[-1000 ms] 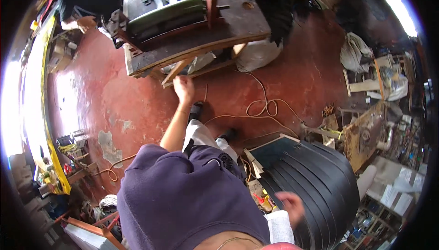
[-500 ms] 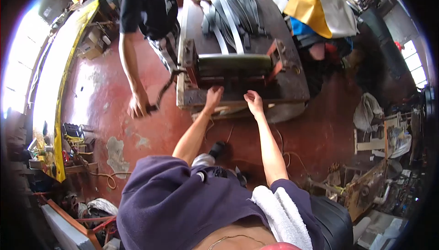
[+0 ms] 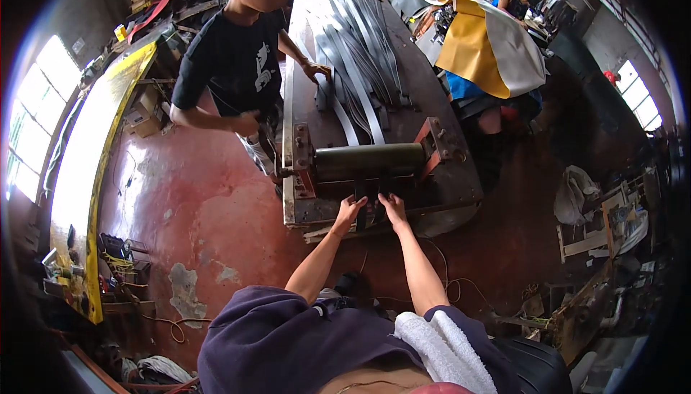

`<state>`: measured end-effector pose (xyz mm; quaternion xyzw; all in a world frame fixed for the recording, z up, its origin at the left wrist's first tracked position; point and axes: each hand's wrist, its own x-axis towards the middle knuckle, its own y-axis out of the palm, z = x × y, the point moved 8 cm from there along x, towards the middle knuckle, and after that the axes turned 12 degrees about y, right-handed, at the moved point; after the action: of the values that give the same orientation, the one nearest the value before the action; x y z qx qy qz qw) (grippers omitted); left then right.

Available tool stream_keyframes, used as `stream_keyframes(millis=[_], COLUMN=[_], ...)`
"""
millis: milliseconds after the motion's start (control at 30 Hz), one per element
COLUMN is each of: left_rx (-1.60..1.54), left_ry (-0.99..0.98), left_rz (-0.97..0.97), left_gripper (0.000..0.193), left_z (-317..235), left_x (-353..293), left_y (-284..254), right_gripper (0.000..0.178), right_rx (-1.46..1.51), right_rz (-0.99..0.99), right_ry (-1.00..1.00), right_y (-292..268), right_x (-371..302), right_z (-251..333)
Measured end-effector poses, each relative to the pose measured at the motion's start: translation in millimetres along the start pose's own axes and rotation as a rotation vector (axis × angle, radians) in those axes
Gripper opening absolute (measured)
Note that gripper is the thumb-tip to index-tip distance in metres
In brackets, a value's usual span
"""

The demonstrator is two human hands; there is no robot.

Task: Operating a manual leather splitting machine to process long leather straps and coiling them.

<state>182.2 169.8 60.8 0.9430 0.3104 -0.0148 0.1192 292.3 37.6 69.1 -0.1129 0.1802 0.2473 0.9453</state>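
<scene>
A hand-cranked roller press with a long dark roller (image 3: 371, 161) and red end brackets (image 3: 305, 171) stands at the near end of the table. Long grey flat strips (image 3: 345, 99) lie behind it, and two of them run up to the roller. On the near side, dark strip ends (image 3: 361, 214) come out below the roller. My left hand (image 3: 349, 214) closes on the left strip, thumb toward the middle. My right hand (image 3: 394, 211) pinches the right one a short way off. The fingertips are partly hidden by the dark strips.
To the left, a co-worker (image 3: 230, 55) rests one hand (image 3: 315, 71) on the strips; the other hand (image 3: 246, 124) is near the crank side. Yellow and grey sheets (image 3: 489, 45) are piled at the right. A thin cord (image 3: 453, 279) lies on the red floor.
The co-worker's crank-side hand has swung from low down up to waist height. Dark strip ends now show in my hands, which have come closer together. The view has tilted upward.
</scene>
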Motion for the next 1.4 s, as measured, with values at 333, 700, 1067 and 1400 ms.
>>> stream_keyframes(millis=[333,700,1067,1400], left_rx=[-0.174,-0.053,-0.293,-0.423], left_ry=[-0.027,0.243,-0.202,-0.502], left_rz=[0.104,0.22,0.258,0.193], left_gripper=[0.029,0.032,0.031,0.027], left_z=[8.2,-11.2,50.5,120.5], left_x=[-17.9,-58.6,-102.5,-184.7], left_y=[18.6,18.8,42.2,86.7], right_gripper=[0.028,0.019,0.041,0.048], right_rx=[0.091,0.065,0.211,-0.454], right_rz=[0.064,0.039,-0.088,-0.301], right_ry=[0.032,-0.006,-0.124,-0.438], right_y=[-8.0,-2.9,-40.1,-45.0], right_x=[-6.1,-57.8,-121.3,-222.6], right_z=[-13.2,-60.4,-76.0,-90.0])
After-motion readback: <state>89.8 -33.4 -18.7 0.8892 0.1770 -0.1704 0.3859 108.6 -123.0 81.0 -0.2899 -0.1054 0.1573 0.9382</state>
